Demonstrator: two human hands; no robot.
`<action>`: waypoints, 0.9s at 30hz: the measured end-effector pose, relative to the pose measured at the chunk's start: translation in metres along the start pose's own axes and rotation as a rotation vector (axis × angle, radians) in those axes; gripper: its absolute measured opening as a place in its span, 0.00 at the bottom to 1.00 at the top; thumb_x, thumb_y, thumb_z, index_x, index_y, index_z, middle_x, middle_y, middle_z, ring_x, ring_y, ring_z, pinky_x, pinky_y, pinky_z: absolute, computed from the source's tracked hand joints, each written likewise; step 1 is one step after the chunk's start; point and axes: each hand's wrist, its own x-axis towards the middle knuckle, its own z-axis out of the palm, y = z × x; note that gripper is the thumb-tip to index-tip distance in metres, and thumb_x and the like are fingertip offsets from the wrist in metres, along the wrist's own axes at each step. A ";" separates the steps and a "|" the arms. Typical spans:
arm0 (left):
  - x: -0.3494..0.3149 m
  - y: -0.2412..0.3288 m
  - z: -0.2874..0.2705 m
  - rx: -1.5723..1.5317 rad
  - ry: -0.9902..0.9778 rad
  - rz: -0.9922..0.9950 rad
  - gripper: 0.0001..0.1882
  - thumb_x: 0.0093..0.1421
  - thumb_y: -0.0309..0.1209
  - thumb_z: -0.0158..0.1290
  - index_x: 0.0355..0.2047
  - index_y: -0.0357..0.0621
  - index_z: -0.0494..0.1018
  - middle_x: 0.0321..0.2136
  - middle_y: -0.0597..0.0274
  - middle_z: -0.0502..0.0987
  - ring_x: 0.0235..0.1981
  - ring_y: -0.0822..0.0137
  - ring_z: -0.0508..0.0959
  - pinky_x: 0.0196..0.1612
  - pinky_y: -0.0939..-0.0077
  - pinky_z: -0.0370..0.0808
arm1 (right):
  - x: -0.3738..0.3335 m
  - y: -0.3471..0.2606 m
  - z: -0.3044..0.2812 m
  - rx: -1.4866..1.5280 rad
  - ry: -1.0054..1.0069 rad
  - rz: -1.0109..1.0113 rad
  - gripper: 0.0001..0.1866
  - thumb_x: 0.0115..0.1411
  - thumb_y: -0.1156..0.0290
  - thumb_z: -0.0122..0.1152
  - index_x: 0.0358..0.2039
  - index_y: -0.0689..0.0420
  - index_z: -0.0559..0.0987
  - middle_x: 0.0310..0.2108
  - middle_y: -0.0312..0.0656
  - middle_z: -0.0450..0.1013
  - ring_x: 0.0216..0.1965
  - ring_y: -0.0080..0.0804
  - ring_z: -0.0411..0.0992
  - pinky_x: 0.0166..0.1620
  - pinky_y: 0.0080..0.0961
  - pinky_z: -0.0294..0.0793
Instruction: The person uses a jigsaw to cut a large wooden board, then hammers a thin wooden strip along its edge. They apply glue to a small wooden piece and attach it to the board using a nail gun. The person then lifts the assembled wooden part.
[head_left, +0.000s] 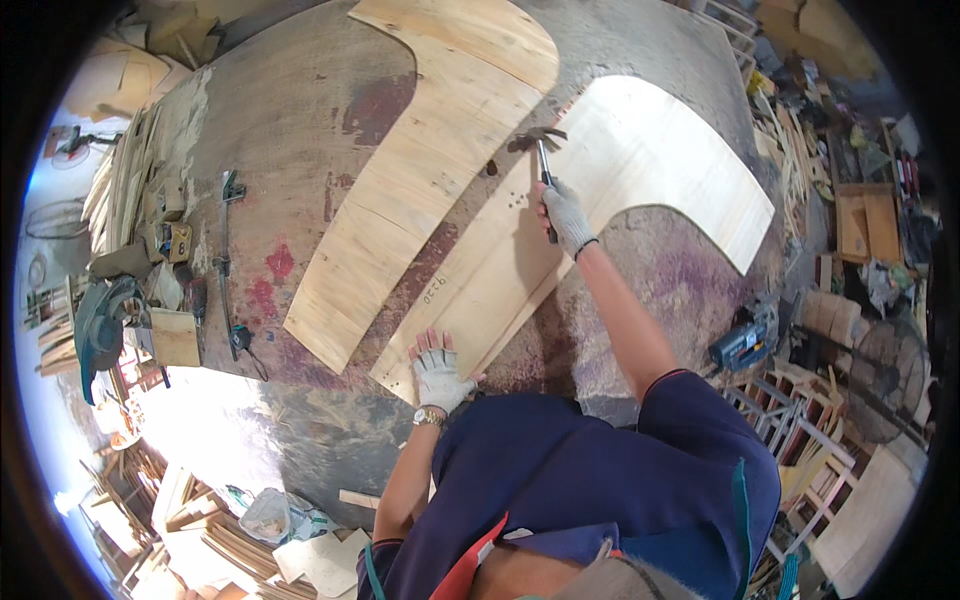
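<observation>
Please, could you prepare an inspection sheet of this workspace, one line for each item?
Surface: table is worn, with pink stains at its left.
Work things: left board and right board, both curved, lie apart; hammer at the right board's left edge.
Clutter: clamp at table's left; blue power tool near its right edge.
Hands: left hand lies open on the right board's near end; right hand grips the hammer's handle; both gloved.
Cables: none clearly seen.
Surroundings: wood pieces at lower left; fan at right.

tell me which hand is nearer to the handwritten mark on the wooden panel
Left. The left hand lies spread on the wooden panel, just below the handwritten mark; the right hand, gripping a claw hammer, is farther up and right.
</observation>
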 end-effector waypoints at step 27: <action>-0.006 0.004 0.005 -0.018 0.028 -0.029 0.68 0.47 0.70 0.60 0.76 0.44 0.41 0.76 0.41 0.37 0.76 0.38 0.33 0.74 0.34 0.29 | 0.256 -0.175 0.088 -0.701 0.617 -0.685 0.23 0.70 0.55 0.44 0.42 0.64 0.80 0.35 0.61 0.79 0.39 0.60 0.78 0.44 0.47 0.77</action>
